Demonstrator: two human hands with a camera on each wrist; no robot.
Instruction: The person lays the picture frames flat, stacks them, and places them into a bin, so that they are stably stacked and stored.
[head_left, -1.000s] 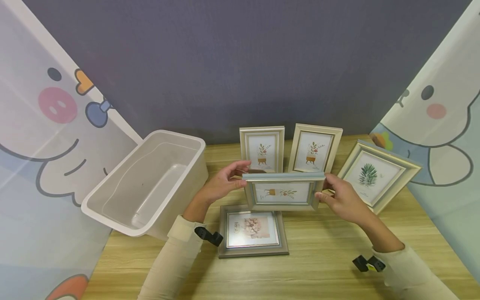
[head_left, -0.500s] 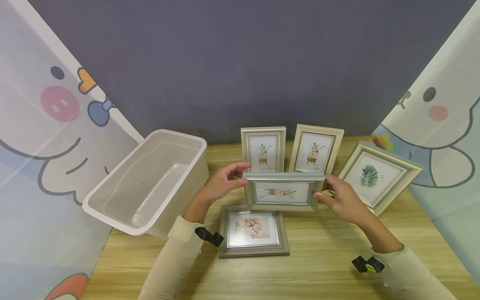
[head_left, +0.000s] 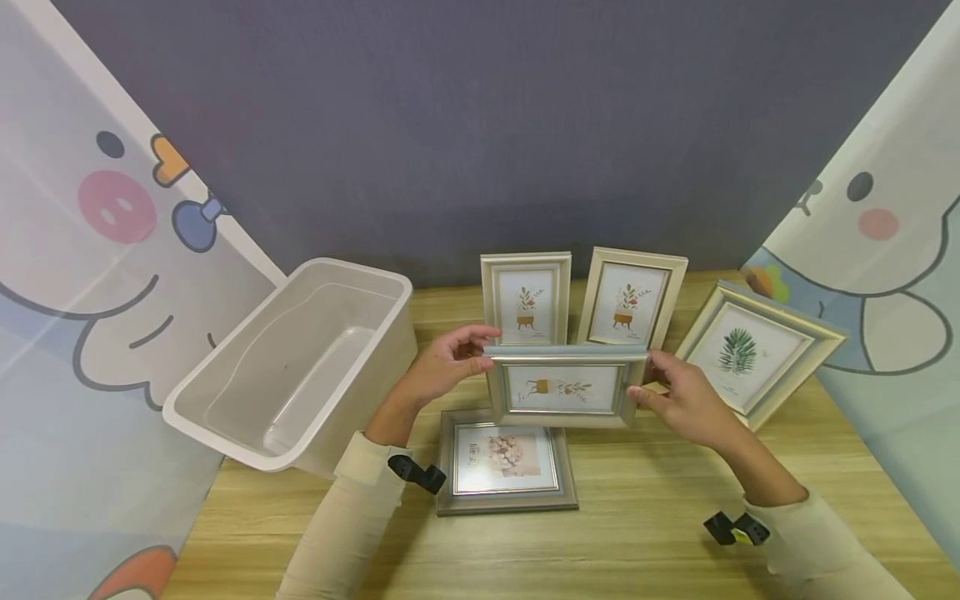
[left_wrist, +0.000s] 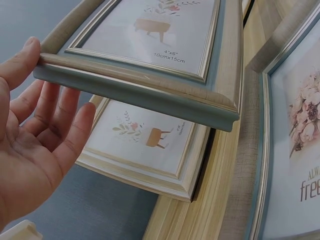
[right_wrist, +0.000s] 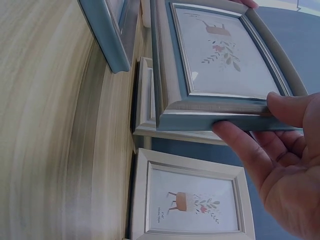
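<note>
Both hands hold a picture frame (head_left: 566,388) with blue-grey sides sideways above the table, its plant print turned on its side. My left hand (head_left: 444,367) pinches its left end; in the left wrist view the thumb (left_wrist: 27,60) touches the front edge and the fingers lie behind. At the other end my right hand (head_left: 686,400) grips it, thumb (right_wrist: 287,107) on the front and fingers under the edge in the right wrist view. Below it, a frame with a pink flower picture (head_left: 506,461) lies flat on the table, its upper edge partly hidden.
Two cream frames with plant prints, a left one (head_left: 525,292) and a right one (head_left: 633,296), stand at the back. A leaf-print frame (head_left: 757,350) leans at the right. A grey plastic bin (head_left: 360,379) stands left on the wooden table (head_left: 637,533).
The held frame's lower edge has swung slightly down and toward me, so its face tilts a little differently. Both hands keep nearly the same place and hold.
</note>
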